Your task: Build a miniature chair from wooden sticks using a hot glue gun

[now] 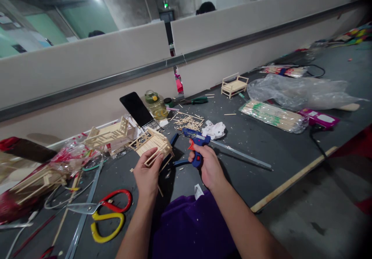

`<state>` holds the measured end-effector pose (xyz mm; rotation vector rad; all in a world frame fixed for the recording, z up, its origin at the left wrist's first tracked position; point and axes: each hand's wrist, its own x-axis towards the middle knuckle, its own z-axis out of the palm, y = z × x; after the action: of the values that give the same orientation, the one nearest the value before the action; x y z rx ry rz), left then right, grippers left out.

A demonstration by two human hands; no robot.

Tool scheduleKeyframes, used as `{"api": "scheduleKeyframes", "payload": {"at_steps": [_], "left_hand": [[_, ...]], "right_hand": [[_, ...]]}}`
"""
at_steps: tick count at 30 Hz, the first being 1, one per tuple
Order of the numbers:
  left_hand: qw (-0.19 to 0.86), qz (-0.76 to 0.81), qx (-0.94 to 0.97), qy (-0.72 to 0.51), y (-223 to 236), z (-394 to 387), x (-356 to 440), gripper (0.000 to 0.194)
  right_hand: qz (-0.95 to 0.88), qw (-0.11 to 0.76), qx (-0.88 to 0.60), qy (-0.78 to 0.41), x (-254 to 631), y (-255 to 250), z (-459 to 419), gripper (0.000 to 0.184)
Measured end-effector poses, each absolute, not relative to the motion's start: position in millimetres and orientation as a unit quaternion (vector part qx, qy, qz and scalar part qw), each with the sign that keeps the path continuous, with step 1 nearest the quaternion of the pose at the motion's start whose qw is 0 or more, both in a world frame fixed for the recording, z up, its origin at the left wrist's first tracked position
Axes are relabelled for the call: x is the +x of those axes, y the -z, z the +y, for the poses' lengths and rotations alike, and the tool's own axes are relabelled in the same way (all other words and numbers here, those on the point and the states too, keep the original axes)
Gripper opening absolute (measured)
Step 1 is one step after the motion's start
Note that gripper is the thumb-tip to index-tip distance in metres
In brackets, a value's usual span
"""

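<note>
My left hand (148, 173) grips a small wooden stick model (151, 144), a miniature bench or bed with a slatted top and railings, by its near edge. In my right hand (209, 164) is a blue hot glue gun (198, 138) with an orange trigger, its nozzle turned left towards the model. A clear glue stick (241, 154) runs out from behind the gun to the right. Blue-handled pliers (180, 162) lie on the table, partly under the model. Beyond the gun are a heap of short cut sticks (188, 122) and crumpled white paper (214, 130).
Red-and-yellow-handled scissors (107, 212) lie at the left, near more stick models (109, 133). Behind stand a propped phone (136, 108) and a bottle (157, 106). A finished-looking model (234, 85), packed sticks (273, 115) and plastic bag (302, 90) are right. A partition (116, 84) runs behind.
</note>
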<state>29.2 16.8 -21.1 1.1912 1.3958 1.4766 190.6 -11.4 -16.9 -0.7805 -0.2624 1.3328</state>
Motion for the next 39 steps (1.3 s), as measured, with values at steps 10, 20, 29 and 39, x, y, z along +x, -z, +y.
{"api": "scheduleKeyframes", "payload": {"at_steps": [10, 20, 29, 39], "left_hand": [[0.375, 0.551, 0.472, -0.577, 21.0, 17.1, 29.4, 0.043], [0.385, 0.548, 0.482, -0.565, 18.8, 15.1, 27.2, 0.043], [0.382, 0.549, 0.48, -0.568, 17.5, 16.2, 29.5, 0.044], [0.376, 0.549, 0.475, -0.575, 23.7, 19.0, 27.7, 0.043]], "right_hand": [[-0.118, 0.707, -0.353, -0.602, 190.8, 16.5, -11.7, 0.023], [-0.114, 0.708, -0.352, -0.601, 190.6, 16.1, -11.5, 0.022], [-0.12, 0.708, -0.345, -0.604, 191.1, 18.3, -11.2, 0.021], [-0.122, 0.707, -0.352, -0.601, 190.4, 16.8, -11.7, 0.024]]}}
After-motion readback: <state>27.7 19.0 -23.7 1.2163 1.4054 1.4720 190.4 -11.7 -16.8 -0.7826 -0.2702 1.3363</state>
